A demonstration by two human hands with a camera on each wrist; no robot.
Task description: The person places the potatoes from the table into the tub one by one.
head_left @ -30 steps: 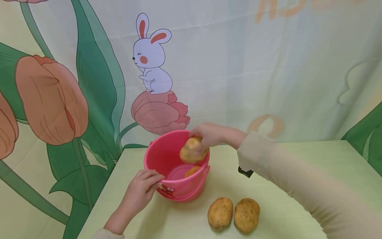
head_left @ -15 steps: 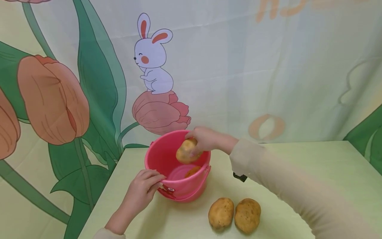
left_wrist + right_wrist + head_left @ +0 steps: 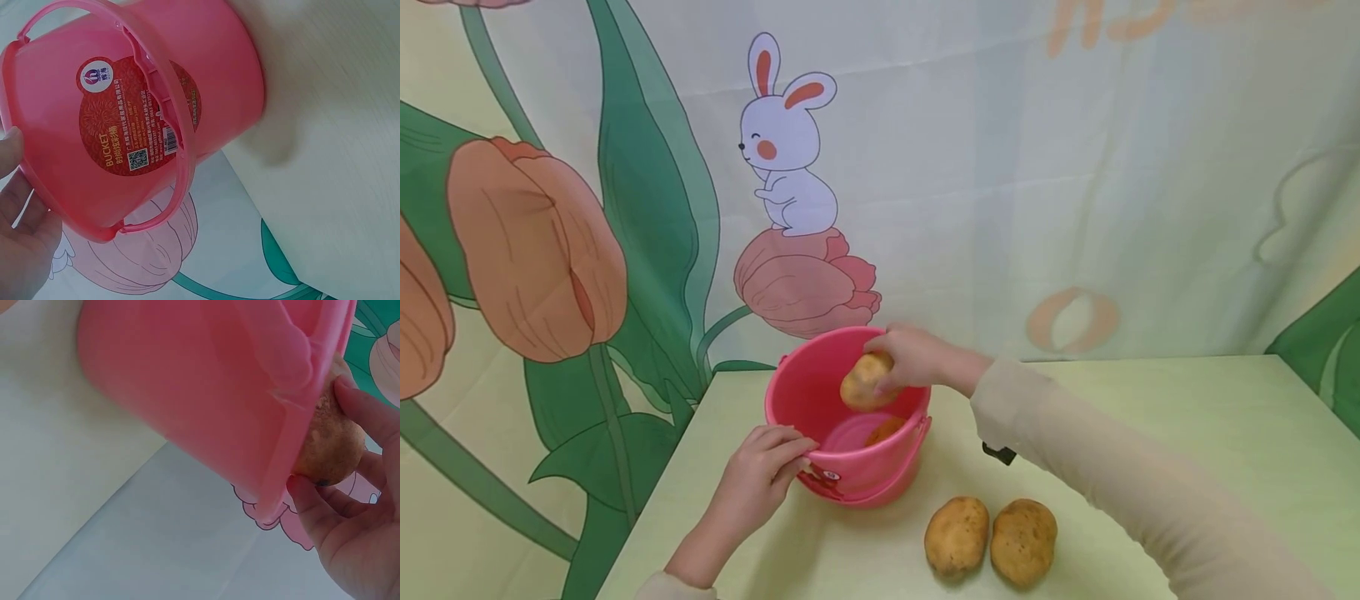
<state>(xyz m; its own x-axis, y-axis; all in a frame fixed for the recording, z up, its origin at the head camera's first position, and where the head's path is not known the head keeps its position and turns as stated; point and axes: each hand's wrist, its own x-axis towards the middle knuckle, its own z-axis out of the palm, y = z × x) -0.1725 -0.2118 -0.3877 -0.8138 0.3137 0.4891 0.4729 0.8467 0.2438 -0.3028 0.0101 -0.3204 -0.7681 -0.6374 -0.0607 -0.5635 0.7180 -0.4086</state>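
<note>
A pink bucket [image 3: 865, 479] stands on the table, its handle hanging down the near side over a red label [image 3: 119, 137]. My left hand [image 3: 763, 467] grips the bucket's near left rim, thumb on one side and fingers on the other. Inside the bucket's mouth, my right hand [image 3: 913, 358] holds a potato [image 3: 863, 385] between thumb and fingers; in the right wrist view this potato [image 3: 331, 434] is partly hidden by the rim. Another potato [image 3: 886, 430] lies at the bucket's bottom, partly hidden by the near wall.
Two more potatoes, a left one [image 3: 957, 537] and a right one [image 3: 1023, 542], lie side by side on the pale table [image 3: 1135, 417] to the bucket's near right. Behind the table hangs a printed cloth [image 3: 940, 167] with a rabbit and tulips.
My right hand has moved slightly left with the potato, further over the bucket's opening. The left hand keeps its hold on the rim, and the two table potatoes have stayed put.
</note>
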